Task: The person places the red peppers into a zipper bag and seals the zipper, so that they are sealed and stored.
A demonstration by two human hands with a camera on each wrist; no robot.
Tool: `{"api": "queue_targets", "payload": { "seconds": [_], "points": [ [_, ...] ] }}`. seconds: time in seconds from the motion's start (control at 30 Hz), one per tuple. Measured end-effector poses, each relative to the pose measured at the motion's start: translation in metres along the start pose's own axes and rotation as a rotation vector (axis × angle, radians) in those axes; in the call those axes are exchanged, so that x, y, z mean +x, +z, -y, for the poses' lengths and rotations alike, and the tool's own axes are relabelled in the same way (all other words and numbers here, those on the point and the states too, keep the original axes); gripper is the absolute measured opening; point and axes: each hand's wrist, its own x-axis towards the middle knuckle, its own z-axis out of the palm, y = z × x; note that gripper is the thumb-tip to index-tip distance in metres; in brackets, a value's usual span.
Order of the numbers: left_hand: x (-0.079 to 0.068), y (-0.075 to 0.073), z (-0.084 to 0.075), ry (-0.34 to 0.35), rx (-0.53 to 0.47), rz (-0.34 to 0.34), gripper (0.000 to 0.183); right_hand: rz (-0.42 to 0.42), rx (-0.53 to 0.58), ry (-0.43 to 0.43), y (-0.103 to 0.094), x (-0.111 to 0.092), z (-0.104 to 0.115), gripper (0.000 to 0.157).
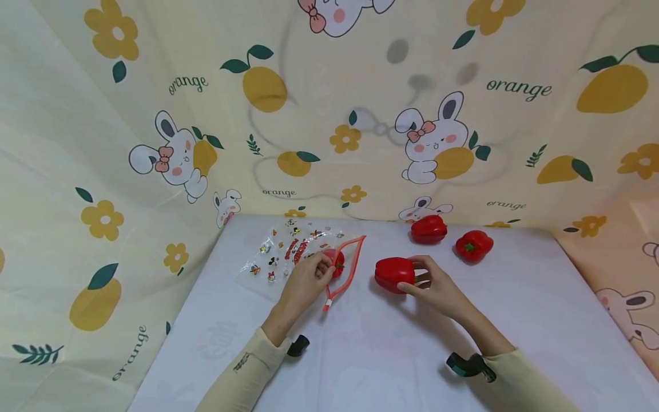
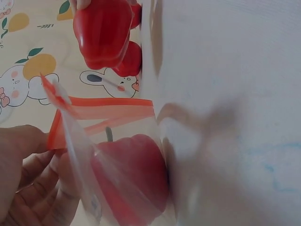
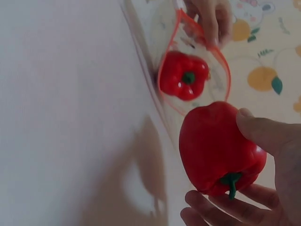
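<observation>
A clear zip bag [image 1: 280, 252] with cartoon prints and a red-orange zip edge lies on the table, its mouth spread toward the right. My left hand [image 1: 307, 278] pinches the upper rim of that mouth between thumb and fingers. Inside the bag sits one red bell pepper [image 3: 184, 75], its green stem facing the opening. Just right of the mouth, my right hand [image 1: 437, 289] grips a second red bell pepper [image 1: 394, 274] above the table, thumb on one side and fingers on the other. In the right wrist view its stem points back toward the palm.
Two more red bell peppers, one at the back [image 1: 429, 229] and one nearer the right [image 1: 473, 246], lie on the white table [image 1: 360, 366]. A patterned cloth [image 1: 319, 114] hangs behind and along the sides.
</observation>
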Motion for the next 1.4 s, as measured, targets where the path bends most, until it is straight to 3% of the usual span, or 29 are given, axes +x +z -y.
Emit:
{"api": "queue_targets", "payload": {
  "seconds": [0.53,1.03,1.4],
  "points": [
    [0.001,-0.003,-0.004,-0.008,0.022,0.016,0.005,0.024,0.095,0.037,0.04,0.011,0.022,0.073],
    [0.001,-0.002,-0.005,-0.037,0.007,0.042,0.005,0.016,0.091,0.115,0.065,0.025,0.032,0.073],
    [0.0,0.0,-0.005,-0.036,0.021,0.018,0.01,0.069,0.25,0.154,0.073,0.029,0.031,0.078]
  ]
}}
